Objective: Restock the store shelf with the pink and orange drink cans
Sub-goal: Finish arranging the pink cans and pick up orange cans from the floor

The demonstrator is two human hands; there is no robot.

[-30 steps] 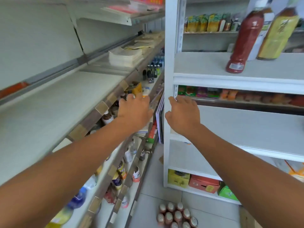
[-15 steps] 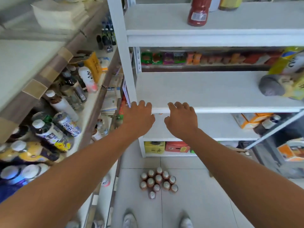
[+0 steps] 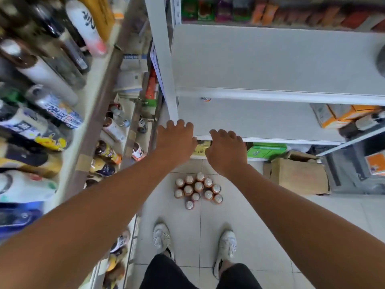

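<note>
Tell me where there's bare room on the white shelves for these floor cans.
Upper white shelf: bare from the white post to a grey thing far right. Lower white shelf: bare from the post to the orange boxes. Crowded: the bottles on the left rack.

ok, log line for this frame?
stage: pre-pick | left hand: open, empty | right hand: open, empty | cans: clustered on floor
</note>
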